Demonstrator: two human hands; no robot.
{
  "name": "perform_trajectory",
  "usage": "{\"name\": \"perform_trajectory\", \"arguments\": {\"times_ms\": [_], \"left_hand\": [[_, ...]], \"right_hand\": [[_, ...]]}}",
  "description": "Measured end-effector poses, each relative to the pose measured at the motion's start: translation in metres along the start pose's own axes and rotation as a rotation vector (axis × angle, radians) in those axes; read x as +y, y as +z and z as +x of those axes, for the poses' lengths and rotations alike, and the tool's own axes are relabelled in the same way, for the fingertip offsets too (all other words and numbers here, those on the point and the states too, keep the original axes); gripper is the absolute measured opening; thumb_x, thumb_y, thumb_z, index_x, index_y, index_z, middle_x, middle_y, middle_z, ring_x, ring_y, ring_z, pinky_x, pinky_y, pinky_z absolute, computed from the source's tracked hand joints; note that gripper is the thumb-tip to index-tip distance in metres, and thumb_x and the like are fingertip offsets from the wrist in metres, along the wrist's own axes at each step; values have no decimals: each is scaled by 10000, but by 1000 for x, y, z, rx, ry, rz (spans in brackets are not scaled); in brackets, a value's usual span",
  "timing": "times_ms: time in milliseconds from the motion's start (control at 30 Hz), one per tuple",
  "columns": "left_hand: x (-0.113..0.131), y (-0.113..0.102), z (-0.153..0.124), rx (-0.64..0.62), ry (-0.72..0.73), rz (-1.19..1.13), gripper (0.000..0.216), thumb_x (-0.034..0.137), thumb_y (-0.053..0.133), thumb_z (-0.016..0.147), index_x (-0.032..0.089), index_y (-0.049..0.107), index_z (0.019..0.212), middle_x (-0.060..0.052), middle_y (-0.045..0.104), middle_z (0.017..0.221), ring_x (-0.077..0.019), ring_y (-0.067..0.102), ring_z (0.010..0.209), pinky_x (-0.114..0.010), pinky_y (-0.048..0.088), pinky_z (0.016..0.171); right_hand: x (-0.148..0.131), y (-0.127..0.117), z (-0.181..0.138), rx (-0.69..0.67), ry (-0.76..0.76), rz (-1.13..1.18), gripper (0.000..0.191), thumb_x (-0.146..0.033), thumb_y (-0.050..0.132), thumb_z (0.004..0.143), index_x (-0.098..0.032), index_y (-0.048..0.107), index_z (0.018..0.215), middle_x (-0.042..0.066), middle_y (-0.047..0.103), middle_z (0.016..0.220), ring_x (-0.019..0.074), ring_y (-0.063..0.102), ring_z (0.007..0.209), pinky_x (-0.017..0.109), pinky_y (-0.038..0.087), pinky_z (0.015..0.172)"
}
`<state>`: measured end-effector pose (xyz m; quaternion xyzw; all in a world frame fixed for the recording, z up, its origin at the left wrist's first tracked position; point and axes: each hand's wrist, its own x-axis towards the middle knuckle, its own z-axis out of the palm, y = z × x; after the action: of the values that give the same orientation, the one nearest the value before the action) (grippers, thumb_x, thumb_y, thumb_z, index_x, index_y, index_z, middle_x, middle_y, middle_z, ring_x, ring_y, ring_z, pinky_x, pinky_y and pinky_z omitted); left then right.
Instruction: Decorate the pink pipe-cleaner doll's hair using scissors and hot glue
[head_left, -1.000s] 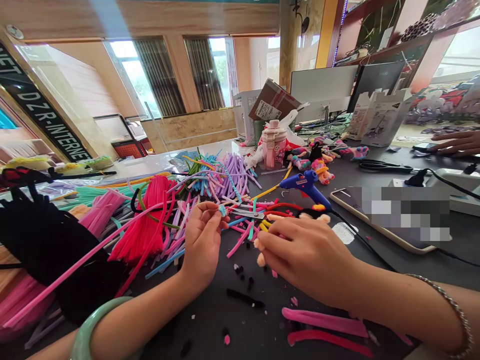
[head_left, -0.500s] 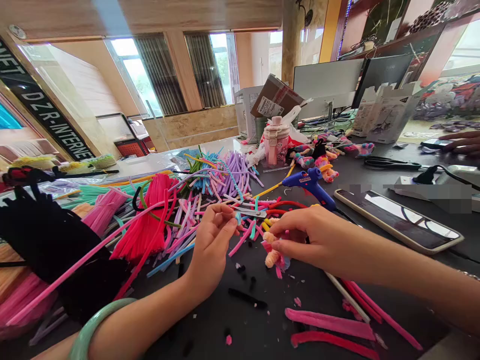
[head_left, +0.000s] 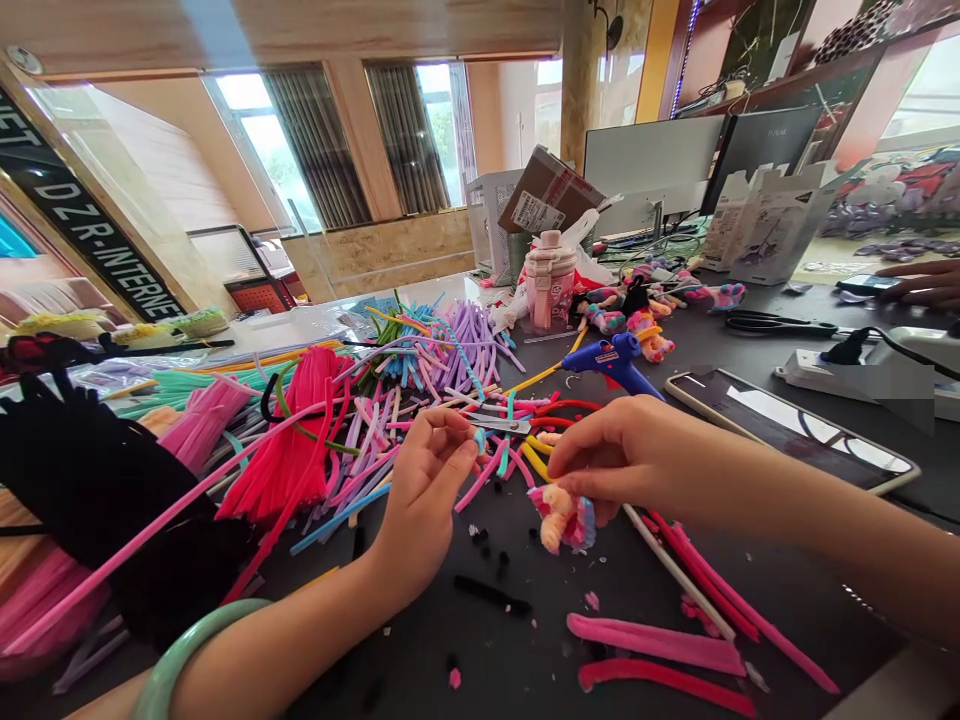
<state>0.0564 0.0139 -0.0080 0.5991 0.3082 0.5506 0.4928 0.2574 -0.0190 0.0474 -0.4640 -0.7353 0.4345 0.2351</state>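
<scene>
Between the thumb and fingers of my left hand (head_left: 420, 490) is a small light-blue fuzzy piece (head_left: 480, 440), mostly covered by the fingertips. My right hand (head_left: 634, 450) pinches a small pipe-cleaner figure (head_left: 556, 518) in peach, pink and blue, which hangs tilted just above the dark table (head_left: 420, 640). Its far side is hidden by my fingers. Beyond and between the hands lie scissors (head_left: 499, 424), blades to the left, over loose pipe cleaners. A blue glue gun (head_left: 611, 362) rests behind my right hand.
Bundles of hot-pink (head_left: 289, 440), black (head_left: 97, 500) and lilac (head_left: 472, 345) pipe cleaners fill the left and back. A pink bottle (head_left: 550, 285) stands behind. At right are a phone (head_left: 795, 420), a power strip (head_left: 817, 372) and another person's hand (head_left: 926, 283). Pink strips (head_left: 660, 645) lie in front.
The figure has turned and tipped in my right hand, which shifted slightly right. My left hand stays nearly still with the light-blue piece. The view has moved slightly.
</scene>
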Motion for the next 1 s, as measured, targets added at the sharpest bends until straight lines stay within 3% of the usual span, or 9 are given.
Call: {"name": "perform_trajectory", "arguments": {"times_ms": [200, 500, 767, 1000], "left_hand": [[1, 2, 0, 5, -17, -29, 111, 178, 593, 784, 198, 515, 861, 22, 516, 812, -101, 491, 746, -229, 393, 678], [2, 1, 0, -22, -19, -5, 93, 179, 579, 789, 205, 525, 860, 21, 521, 828, -104, 498, 758, -233, 409, 703], [6, 3, -3, -43, -67, 18, 107, 202, 599, 780, 198, 524, 857, 17, 535, 828, -102, 506, 758, -217, 417, 697], [8, 5, -3, -59, -59, 35, 94, 204, 596, 777, 191, 526, 837, 16, 533, 807, -98, 493, 725, -211, 413, 672]], "right_hand": [[9, -2, -3, -128, -41, -37, 164, -208, 588, 756, -202, 737, 824, 20, 748, 766, 167, 689, 671, 239, 526, 596], [1, 4, -6, -24, -161, -258, 168, -203, 579, 790, -214, 741, 748, -19, 701, 608, 128, 621, 551, 262, 500, 694], [-5, 3, -15, -127, -143, -507, 220, -181, 504, 862, -225, 719, 838, 21, 677, 836, 177, 601, 841, 270, 439, 740], [-16, 4, -18, -209, -96, -605, 238, -110, 505, 849, -220, 710, 798, 30, 634, 853, 181, 568, 837, 284, 416, 728]]}}
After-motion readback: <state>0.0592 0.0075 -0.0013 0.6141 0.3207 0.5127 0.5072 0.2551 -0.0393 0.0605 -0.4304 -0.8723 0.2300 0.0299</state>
